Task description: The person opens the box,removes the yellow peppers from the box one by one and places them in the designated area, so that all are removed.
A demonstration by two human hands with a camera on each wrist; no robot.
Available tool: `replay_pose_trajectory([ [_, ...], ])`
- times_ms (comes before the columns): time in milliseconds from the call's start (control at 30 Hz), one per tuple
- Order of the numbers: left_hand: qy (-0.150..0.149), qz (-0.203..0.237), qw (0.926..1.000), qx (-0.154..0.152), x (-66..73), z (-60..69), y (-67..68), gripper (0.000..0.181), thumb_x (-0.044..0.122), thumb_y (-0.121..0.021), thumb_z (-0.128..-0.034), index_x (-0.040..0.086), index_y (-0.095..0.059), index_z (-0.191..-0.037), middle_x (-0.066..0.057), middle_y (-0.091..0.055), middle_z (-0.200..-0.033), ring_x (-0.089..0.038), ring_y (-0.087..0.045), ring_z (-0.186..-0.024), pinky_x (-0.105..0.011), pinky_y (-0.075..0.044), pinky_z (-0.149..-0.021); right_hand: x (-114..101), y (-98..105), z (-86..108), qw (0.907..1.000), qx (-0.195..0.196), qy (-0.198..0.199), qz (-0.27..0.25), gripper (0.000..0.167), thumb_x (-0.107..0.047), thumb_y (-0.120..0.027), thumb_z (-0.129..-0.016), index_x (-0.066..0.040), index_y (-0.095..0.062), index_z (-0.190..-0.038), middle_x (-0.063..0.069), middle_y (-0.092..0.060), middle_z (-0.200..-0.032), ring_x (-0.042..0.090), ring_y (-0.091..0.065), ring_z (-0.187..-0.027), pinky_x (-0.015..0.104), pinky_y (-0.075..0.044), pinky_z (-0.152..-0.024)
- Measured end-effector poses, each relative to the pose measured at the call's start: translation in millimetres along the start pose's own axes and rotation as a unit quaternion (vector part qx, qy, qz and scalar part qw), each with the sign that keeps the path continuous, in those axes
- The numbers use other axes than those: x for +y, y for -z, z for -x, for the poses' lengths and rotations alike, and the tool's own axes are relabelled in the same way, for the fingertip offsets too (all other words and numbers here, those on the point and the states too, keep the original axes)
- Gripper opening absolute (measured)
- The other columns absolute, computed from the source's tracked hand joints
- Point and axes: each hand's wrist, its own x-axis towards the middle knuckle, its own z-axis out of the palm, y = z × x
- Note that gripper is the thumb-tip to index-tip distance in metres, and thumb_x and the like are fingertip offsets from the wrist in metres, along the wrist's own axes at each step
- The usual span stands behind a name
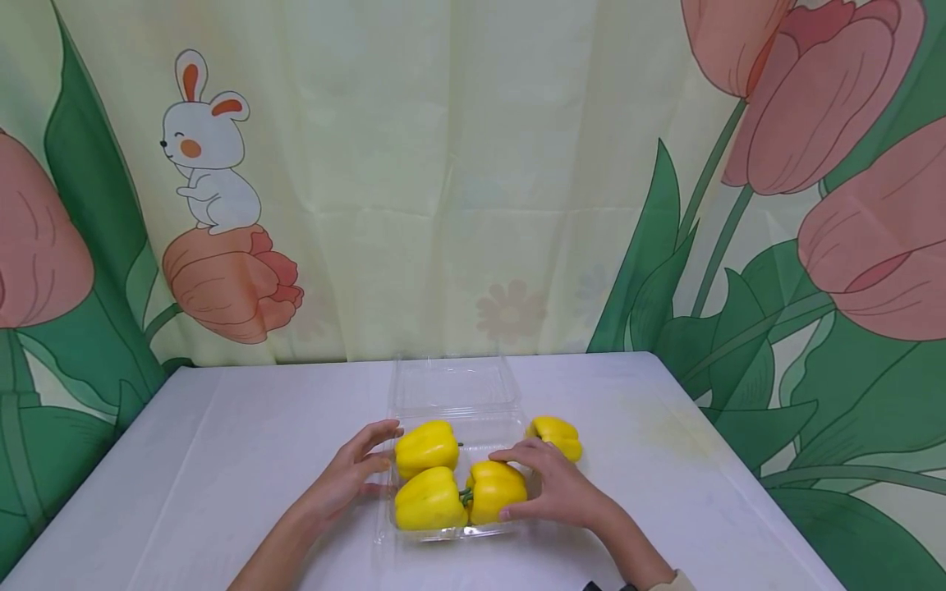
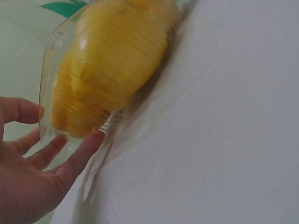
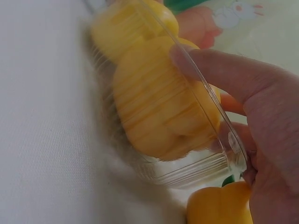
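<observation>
A clear plastic clamshell box lies on the table with its lid folded back. Inside are three yellow bell peppers: one at the back left, one at the front left and one at the front right. My right hand holds the front-right pepper, thumb at the near side and fingers over the far side; in the right wrist view, the thumb reaches inside the box wall. My left hand has its fingers spread and touches the box's left side, also seen in the left wrist view.
Another yellow bell pepper lies on the table just outside the box, behind my right hand. A white cloth covers the table. Beyond the far edge hangs a curtain printed with tulips and a rabbit.
</observation>
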Motion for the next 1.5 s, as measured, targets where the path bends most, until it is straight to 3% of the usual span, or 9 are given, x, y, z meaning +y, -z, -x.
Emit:
replay_pose_trajectory([
  [367,0.001,-0.006,1.0,0.006,-0.4,0.4,-0.9,0.054,0.009,-0.052,-0.0921,0.018,-0.041,-0.144,-0.008,-0.039,-0.151,-0.032,-0.047,-0.128,-0.044,-0.057,-0.086,2,-1,1.4,0.9998,0.01,0.01,-0.012,0.065,-0.057,-0.078,-0.069,-0.03,-0.061,-0.126,-0.021,-0.06,-0.115,0.013,-0.052,-0.107,0.035,-0.047,-0.094],
  [667,0.002,-0.004,1.0,0.006,-1.1,0.0,-0.8,0.054,0.009,-0.052,-0.0923,0.017,-0.04,-0.144,-0.009,-0.039,-0.151,-0.032,-0.048,-0.127,-0.045,-0.057,-0.086,4,1,3.4,0.9989,0.006,-0.016,-0.045,0.066,-0.057,-0.077,-0.071,-0.031,-0.059,-0.129,-0.017,-0.06,-0.123,0.011,-0.053,-0.113,0.05,-0.045,-0.101],
  [867,0.0,-0.004,1.0,0.004,-0.9,0.6,-0.8,0.053,0.009,-0.05,-0.0932,0.017,-0.04,-0.144,-0.009,-0.039,-0.151,-0.031,-0.048,-0.126,-0.044,-0.057,-0.086,5,3,3.3,0.9982,0.01,-0.005,-0.059,0.067,-0.055,-0.077,-0.072,-0.027,-0.059,-0.13,-0.016,-0.06,-0.127,0.01,-0.055,-0.116,0.048,-0.045,-0.103],
  [1100,0.0,-0.004,1.0,0.003,-0.7,0.5,-1.0,0.053,0.008,-0.05,-0.093,0.017,-0.039,-0.144,-0.009,-0.039,-0.151,-0.031,-0.049,-0.125,-0.044,-0.057,-0.086,4,5,2.6,0.9975,0.008,-0.019,-0.068,0.064,-0.051,-0.079,-0.073,-0.028,-0.059,-0.13,-0.018,-0.06,-0.127,0.011,-0.055,-0.118,0.053,-0.044,-0.104],
  [1300,0.0,0.0,1.0,-0.002,0.2,0.9,-1.1,0.054,0.009,-0.051,-0.0928,0.017,-0.039,-0.145,-0.009,-0.037,-0.152,-0.03,-0.05,-0.122,-0.044,-0.057,-0.087,4,8,3.0,0.9974,0.024,-0.011,-0.067,0.063,-0.049,-0.079,-0.074,-0.028,-0.059,-0.13,-0.019,-0.06,-0.126,0.008,-0.056,-0.113,0.046,-0.047,-0.101],
  [1500,0.0,0.003,1.0,-0.003,0.2,0.4,-0.5,0.054,0.009,-0.051,-0.0933,0.017,-0.039,-0.145,-0.01,-0.037,-0.152,-0.03,-0.05,-0.122,-0.043,-0.057,-0.086,6,9,3.2,0.997,0.041,0.005,-0.065,0.059,-0.049,-0.078,-0.075,-0.034,-0.058,-0.128,-0.017,-0.061,-0.126,0.007,-0.057,-0.11,0.04,-0.049,-0.099],
])
